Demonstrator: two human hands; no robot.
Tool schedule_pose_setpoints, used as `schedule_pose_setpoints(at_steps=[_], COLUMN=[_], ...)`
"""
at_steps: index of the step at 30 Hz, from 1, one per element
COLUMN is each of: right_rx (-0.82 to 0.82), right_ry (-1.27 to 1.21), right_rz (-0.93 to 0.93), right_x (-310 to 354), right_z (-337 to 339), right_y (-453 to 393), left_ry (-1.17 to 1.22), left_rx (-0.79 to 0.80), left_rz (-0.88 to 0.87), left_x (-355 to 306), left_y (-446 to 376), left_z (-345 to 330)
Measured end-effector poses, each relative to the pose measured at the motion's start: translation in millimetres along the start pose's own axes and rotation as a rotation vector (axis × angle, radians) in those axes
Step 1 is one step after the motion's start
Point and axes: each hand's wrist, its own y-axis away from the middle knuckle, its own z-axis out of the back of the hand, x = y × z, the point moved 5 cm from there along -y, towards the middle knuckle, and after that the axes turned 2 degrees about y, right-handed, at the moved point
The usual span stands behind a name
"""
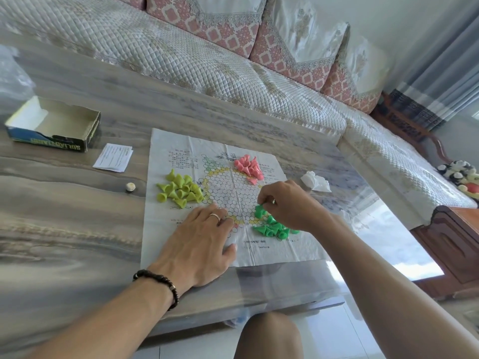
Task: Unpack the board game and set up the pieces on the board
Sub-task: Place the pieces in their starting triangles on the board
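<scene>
- Marbled grey table (pixel 77 203) is seen before a quilted sofa (pixel 181 60).
- Paper board (pixel 181 151) is spread flat upon it, pressed down by the left hand (pixel 199 244), fingers straight.
- Green pieces (pixel 272 228) are heaped at the board's right edge, directly under the right hand (pixel 290 203), the nearer one.
- One green piece (pixel 259 211) is pinched by it, beside the printed grid.

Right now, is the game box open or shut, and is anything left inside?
Open and apparently empty: the game box lies lidless on the table, its pale interior bare where visible; the near inner wall is hidden.
</scene>
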Motion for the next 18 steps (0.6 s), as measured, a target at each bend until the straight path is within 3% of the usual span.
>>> schedule_pose_setpoints(at_steps=[18], right_rx=[0.006], right_ry=[-0.022], right_rz=[0.076], right_x=[7.8], right_z=[-9.2], right_y=[-0.1], left_ry=[-0.007], left_rx=[0.012], left_rz=[0.023], left_x=[3.3], left_y=[-2.5], left_z=[-4.5])
